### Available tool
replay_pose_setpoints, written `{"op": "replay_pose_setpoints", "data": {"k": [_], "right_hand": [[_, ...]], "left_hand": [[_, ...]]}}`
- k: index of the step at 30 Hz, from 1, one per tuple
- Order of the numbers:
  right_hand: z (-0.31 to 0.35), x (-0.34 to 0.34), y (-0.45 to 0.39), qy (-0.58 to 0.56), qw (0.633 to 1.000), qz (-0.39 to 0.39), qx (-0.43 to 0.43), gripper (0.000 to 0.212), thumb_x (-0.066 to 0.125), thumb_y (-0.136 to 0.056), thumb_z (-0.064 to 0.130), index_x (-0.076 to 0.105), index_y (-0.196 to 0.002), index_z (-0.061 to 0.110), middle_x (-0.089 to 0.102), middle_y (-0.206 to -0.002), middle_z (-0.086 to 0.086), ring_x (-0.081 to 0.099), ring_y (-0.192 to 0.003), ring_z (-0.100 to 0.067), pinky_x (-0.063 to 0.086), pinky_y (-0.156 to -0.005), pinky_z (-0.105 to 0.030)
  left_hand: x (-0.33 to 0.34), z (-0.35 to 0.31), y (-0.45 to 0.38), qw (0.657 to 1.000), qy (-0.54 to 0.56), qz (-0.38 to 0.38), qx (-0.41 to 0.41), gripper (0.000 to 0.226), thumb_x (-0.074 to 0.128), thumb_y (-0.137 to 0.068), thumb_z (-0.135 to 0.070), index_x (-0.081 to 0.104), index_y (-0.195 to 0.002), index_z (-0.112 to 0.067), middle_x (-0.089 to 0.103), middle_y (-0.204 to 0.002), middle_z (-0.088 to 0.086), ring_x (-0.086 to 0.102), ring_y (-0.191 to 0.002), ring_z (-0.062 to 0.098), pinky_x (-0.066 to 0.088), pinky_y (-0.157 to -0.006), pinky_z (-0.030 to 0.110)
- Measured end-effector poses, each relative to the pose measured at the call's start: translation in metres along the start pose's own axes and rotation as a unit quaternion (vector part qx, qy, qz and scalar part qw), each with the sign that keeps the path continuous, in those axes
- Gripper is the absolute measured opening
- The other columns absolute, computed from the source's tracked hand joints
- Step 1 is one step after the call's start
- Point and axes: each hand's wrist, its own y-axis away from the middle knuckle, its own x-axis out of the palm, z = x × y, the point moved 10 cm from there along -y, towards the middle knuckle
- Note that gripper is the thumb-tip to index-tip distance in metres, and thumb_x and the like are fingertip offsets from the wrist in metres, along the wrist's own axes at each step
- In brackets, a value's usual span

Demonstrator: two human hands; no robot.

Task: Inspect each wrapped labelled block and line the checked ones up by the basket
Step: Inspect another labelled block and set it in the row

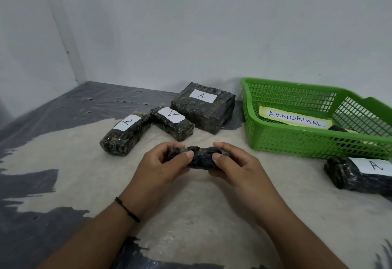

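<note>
Here, both hands (199, 162) around block (200, 156).

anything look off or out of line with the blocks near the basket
Yes. The three blocks left of the green basket are not in a straight line: the left block and middle block lie skewed at different angles, unlike the squarer large block.

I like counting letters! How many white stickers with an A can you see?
4: on the big block, two smaller blocks left of it, and one at the right edge. The held block may hide another.
</note>
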Motion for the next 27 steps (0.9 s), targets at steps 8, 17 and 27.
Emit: {"op": "replay_pose_setpoints", "data": {"k": [8,17,27], "right_hand": [[-0.001,0.004,0.005,0.101,0.995,0.0,-0.012,0.046,0.071,-0.078,0.034,0.054,-0.12,0.033,0.064,-0.105,0.013,0.064,-0.093,-0.003,0.047,-0.081,-0.018],[-0.006,0.001,0.002,0.078,0.997,0.0,0.006,0.054,0.069,-0.08,0.032,0.051,-0.13,0.026,0.065,-0.11,0.007,0.068,-0.093,-0.012,0.05,-0.095,-0.036],[0.002,-0.004,-0.001,0.011,1.0,-0.006,-0.012,0.034,0.062,-0.088,0.02,0.059,-0.12,0.03,0.07,-0.102,0.009,0.071,-0.088,-0.009,0.048,-0.1,-0.045]], "left_hand": [[-0.007,-0.007,0.001,0.996,-0.076,-0.026,0.035,0.046,0.078,-0.054,-0.036,0.068,-0.091,-0.011,0.071,-0.091,0.016,0.07,-0.08,0.029,0.059,-0.081,0.041],[-0.001,-0.012,0.005,0.992,-0.116,-0.019,0.052,0.054,0.079,-0.051,-0.041,0.067,-0.097,-0.016,0.072,-0.096,0.013,0.067,-0.08,0.018,0.055,-0.085,0.042],[0.004,0.007,0.003,0.998,0.052,0.011,-0.045,0.066,0.081,-0.057,-0.036,0.058,-0.113,-0.009,0.065,-0.104,0.01,0.066,-0.084,0.02,0.057,-0.08,0.04]]}}
